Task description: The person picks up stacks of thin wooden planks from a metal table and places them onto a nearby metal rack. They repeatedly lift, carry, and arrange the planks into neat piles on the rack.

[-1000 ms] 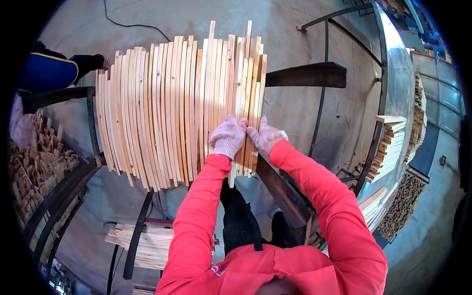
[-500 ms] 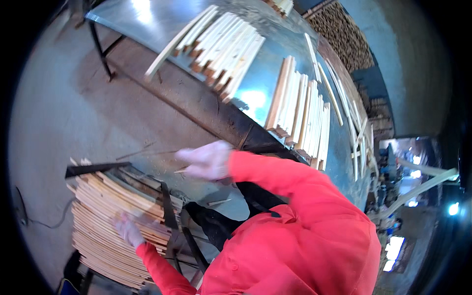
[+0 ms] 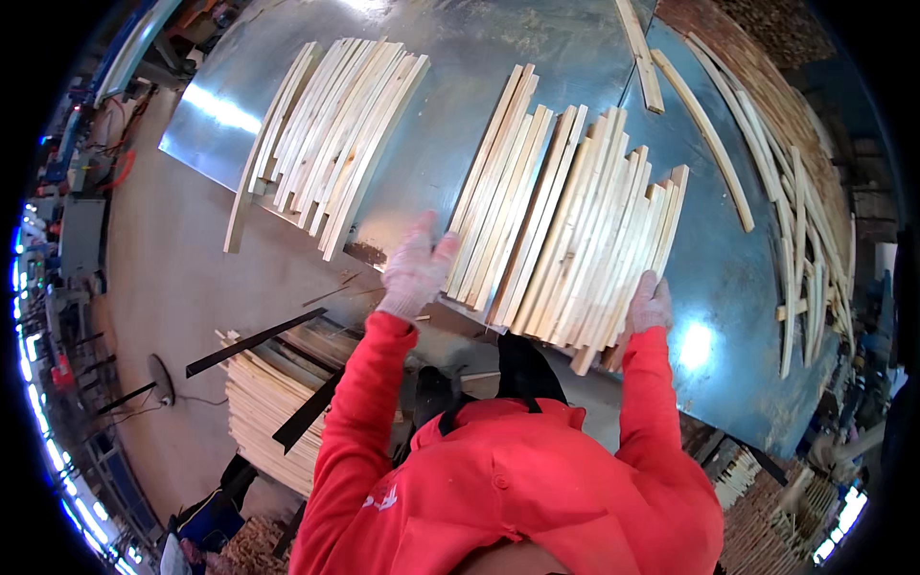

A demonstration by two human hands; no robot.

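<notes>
A group of pale wooden strips (image 3: 565,225) lies side by side on a metal table (image 3: 412,144), their near ends jutting unevenly past its front edge. My left hand (image 3: 415,268), in a light glove, is at the group's left side near the strips' ends, fingers spread and holding nothing. On the opposite side my gloved right hand (image 3: 651,304) rests against the outermost strip near its end, fingers extended along it; part of this hand's grip is hidden. Farther left on the table lies a second group of strips (image 3: 340,129), some overhanging the front edge.
Below the table at left, a stack of wooden strips (image 3: 264,402) sits in a stand with dark metal bars (image 3: 251,342). Loose strips (image 3: 704,134) and a tangled pile of curved ones (image 3: 810,240) lie on the right. A round-based stand (image 3: 161,379) is on the floor.
I have turned toward the table. My left hand has left the stack in the stand and come to the strip group's left side; my right hand has moved to its right side.
</notes>
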